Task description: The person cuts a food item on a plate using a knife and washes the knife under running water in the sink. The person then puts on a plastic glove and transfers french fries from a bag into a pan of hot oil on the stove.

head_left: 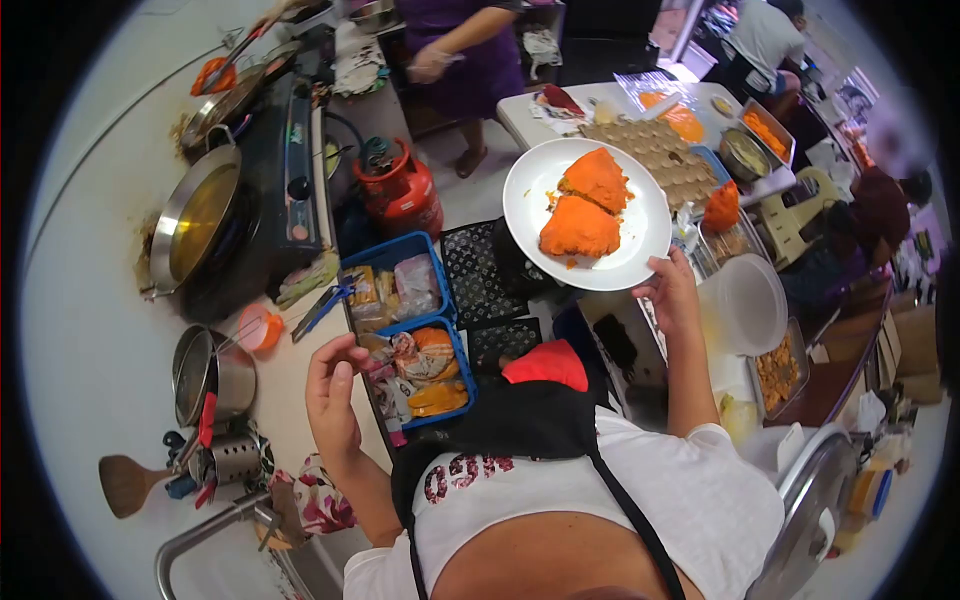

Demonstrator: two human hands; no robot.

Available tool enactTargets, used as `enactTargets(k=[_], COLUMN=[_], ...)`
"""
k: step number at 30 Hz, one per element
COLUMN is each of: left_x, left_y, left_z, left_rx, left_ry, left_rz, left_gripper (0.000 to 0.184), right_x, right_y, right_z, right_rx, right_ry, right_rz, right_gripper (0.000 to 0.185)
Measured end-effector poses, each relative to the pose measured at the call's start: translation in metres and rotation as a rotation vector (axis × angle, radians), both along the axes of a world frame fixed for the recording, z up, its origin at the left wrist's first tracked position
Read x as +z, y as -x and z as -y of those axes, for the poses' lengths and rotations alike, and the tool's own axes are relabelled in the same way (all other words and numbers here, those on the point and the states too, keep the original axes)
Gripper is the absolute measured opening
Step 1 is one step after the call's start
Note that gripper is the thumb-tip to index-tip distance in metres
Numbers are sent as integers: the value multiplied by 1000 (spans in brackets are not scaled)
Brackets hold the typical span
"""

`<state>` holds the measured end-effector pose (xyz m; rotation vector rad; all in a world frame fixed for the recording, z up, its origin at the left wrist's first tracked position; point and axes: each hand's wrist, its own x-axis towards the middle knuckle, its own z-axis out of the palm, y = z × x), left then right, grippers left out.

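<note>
A round white plate point(645, 215) is in my right hand point(672, 292), which grips its lower right rim with thumb and fingers. Two orange, crumbly-looking food pieces point(583, 226) lie next to each other on the plate. My left hand point(338, 392) is raised at the counter's edge, holding nothing, with its fingers slightly curled and apart. Just right of that hand are blue baskets point(470, 398) with bagged food inside. A blue-handled tool point(322, 308) lies on the counter above it.
A wok of oil point(200, 222) sits on the stove at left, above a steel pot point(228, 378). A red gas cylinder point(405, 192) stands beyond the baskets. Egg trays point(650, 155) lie on the white table point(517, 115). Co-workers are at the top and right.
</note>
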<state>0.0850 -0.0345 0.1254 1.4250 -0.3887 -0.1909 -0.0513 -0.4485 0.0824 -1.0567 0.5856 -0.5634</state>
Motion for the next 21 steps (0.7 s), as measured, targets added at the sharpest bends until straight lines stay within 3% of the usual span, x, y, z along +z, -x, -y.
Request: enactTargets(k=[21], left_x=[-1], left_y=[-42], left_z=[64], left_rx=[-225], left_ry=[8], left_rz=[-81], left_gripper=[33], right_x=[44], right_y=[168], right_z=[27], right_rx=[-663], right_ry=[182], right_rz=[64], right_gripper=[31])
